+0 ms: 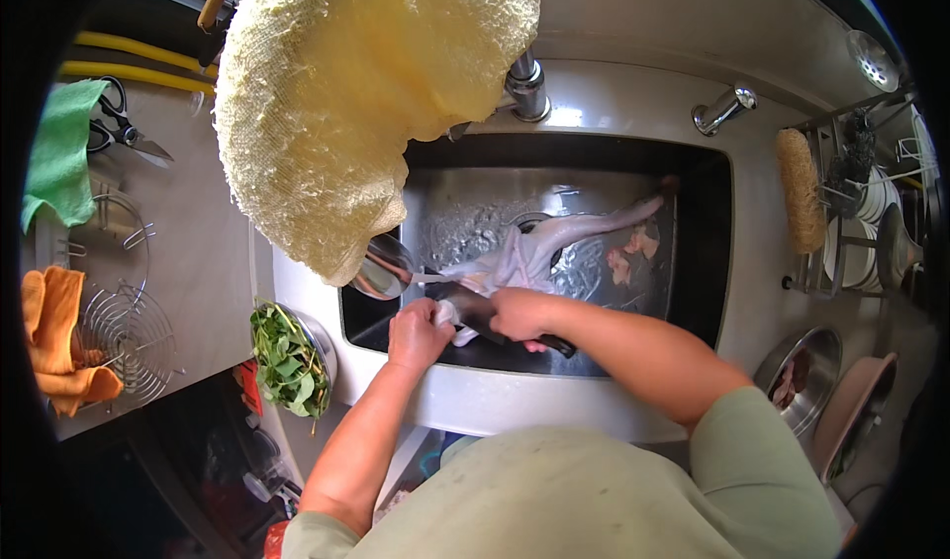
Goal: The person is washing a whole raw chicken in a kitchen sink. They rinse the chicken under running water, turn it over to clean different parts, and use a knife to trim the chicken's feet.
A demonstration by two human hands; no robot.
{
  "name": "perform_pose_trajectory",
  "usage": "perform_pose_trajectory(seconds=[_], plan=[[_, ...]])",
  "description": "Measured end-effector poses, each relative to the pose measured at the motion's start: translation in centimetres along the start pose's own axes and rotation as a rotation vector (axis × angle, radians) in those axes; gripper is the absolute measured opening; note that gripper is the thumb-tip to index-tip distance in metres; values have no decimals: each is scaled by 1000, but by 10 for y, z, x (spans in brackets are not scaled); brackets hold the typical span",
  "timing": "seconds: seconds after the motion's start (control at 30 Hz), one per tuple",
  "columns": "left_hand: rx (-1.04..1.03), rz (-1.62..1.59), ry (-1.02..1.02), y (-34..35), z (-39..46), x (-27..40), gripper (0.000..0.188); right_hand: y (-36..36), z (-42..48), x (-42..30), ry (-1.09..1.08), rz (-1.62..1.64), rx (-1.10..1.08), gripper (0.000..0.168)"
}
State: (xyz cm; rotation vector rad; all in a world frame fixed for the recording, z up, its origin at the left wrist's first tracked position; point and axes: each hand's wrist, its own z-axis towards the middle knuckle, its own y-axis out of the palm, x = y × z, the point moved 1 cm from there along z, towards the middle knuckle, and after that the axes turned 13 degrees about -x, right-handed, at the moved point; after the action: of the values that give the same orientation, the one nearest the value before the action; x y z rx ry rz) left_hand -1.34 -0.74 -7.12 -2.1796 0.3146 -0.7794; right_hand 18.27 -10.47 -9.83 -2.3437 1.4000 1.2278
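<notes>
A plucked whole bird carcass [553, 244] with a long neck lies in the steel sink [475, 188], its neck reaching up to the right. My right hand [522, 314] is closed round a dark-bladed kitchen knife [473, 308], its black handle end showing below the hand. At the near left part of the carcass, my left hand [421, 333] grips a pale end of it, close beside the blade. Small pinkish scraps [633, 253] lie on the sink floor at the right. A shiny metal bowl [382, 268] is partly hidden at the sink's left edge.
A yellowish cloth-like object [297, 114] hangs close to the camera and hides the upper left. Leafy greens [288, 366] fill a bowl left of the sink. Scissors [128, 134] and a wire rack [130, 344] are farther left. Right stand a dish rack [831, 210] and a metal bowl with meat [820, 373].
</notes>
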Motion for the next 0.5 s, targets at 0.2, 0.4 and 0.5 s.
perform_pose_trajectory(seconds=[0.2, 0.4, 0.5], plan=[[234, -172, -101, -7, 1, -15, 25, 17, 19, -11, 88, -66, 236, 27], [13, -95, -208, -15, 34, -88, 34, -10, -30, -13, 82, -372, 450, 26], [-283, -43, -153, -36, 48, -33, 53, -2, -67, -12, 110, -404, 532, 24]])
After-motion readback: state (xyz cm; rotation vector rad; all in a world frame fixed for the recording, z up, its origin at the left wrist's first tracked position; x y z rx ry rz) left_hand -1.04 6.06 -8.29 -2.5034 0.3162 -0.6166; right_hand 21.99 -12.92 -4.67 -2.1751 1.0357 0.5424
